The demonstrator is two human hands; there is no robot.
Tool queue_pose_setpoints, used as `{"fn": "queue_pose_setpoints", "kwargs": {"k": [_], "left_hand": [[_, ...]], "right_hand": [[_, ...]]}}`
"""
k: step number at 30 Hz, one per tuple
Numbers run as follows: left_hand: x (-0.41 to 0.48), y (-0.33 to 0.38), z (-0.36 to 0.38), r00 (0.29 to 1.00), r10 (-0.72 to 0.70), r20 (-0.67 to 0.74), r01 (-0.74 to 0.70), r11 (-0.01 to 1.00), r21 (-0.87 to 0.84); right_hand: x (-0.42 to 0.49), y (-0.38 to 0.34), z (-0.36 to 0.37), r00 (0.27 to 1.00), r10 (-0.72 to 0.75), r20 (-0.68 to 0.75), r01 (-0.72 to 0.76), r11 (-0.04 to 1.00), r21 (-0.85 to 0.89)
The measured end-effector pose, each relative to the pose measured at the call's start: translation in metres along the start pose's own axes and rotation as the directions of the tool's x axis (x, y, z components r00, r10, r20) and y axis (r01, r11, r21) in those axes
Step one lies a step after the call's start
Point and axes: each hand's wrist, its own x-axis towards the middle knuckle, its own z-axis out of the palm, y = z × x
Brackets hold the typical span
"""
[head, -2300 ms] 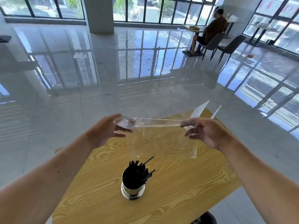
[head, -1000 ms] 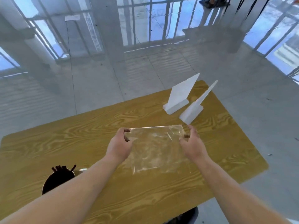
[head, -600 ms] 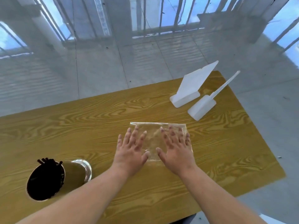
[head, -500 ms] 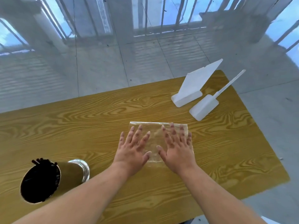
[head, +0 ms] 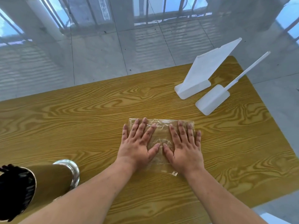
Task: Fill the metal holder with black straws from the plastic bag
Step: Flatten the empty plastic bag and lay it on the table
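Empty bag pressed flat on the desk — holder stands full.

The plastic bag (head: 161, 126), which a couple of seconds ago hung in the air pinched by its top corners, now lies flat on the desk (head: 80, 118), right of centre, with no straws visible inside. The left hand (head: 137, 146) and right hand (head: 184, 147) rest on it palms down, fingers straight and spread, thumbs nearly touching. The metal holder (head: 53, 180) stands at the near left, well apart from the bag, its mouth packed with black straws (head: 14, 191). Assessment: filling appears complete — only smoothing the spent bag remains. Two white stands (head: 202, 75) sit at the far right.
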Motion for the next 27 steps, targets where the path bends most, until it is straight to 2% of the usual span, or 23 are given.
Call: {"fn": "queue_pose_setpoints", "kwargs": {"k": [23,27], "left_hand": [[0.0009,0.0013,-0.0007,1.000,-0.010,-0.001,0.010,0.999,0.030],[0.0018,0.0022,-0.0028,0.999,-0.028,0.035,0.027,0.999,0.040]], "right_hand": [[0.0028,-0.0018,-0.0041,0.999,0.012,0.047,-0.011,1.000,-0.014],[0.0031,-0.0028,-0.0057,0.998,0.015,0.058,-0.014,1.000,-0.018]]}}
